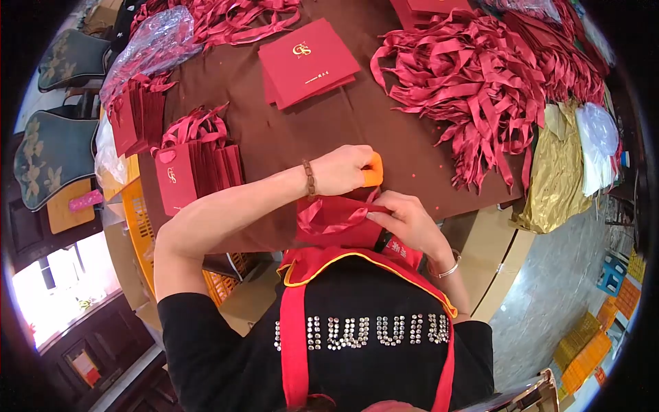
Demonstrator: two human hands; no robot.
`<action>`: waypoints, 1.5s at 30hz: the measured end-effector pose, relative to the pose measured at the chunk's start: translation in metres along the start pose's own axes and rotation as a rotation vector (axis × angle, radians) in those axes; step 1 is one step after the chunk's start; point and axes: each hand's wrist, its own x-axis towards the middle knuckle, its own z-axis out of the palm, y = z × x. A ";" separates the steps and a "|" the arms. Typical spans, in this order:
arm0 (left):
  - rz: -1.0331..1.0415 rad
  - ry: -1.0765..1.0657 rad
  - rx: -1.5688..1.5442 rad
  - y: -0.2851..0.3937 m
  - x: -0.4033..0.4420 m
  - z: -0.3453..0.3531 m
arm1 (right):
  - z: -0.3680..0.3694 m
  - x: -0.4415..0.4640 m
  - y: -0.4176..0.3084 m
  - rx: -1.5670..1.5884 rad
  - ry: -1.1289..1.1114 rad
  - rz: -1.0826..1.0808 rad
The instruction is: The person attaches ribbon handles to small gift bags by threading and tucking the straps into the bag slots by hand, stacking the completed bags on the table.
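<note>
My left hand (340, 170), with a brown beaded bracelet at the wrist, is closed around an orange object (373, 170) above the table's near edge. Just to its right, my right hand (410, 223) pinches the edge of a red bag (343, 237) near its ribbon handle (333, 218). The bag lies close against my red apron, and its lower part is partly hidden. What the tip of the orange object touches cannot be made out.
Flat red bags (309, 62) lie on the brown cloth (274, 141) ahead. Upright red bags (199, 168) stand at left. A large heap of red ribbons (473, 89) is at right, beside gold wrapping (559, 172). Cardboard boxes (484, 257) sit below the right edge.
</note>
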 end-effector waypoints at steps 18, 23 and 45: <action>-0.014 0.432 0.521 0.007 0.031 -0.029 | 0.037 0.005 0.022 -0.138 0.095 -0.022; -0.106 0.415 0.501 0.032 0.035 -0.049 | 0.030 0.012 0.034 -0.074 0.028 -0.053; -0.027 0.776 -0.996 -0.031 -0.050 0.027 | 0.016 0.048 0.016 0.455 0.486 0.074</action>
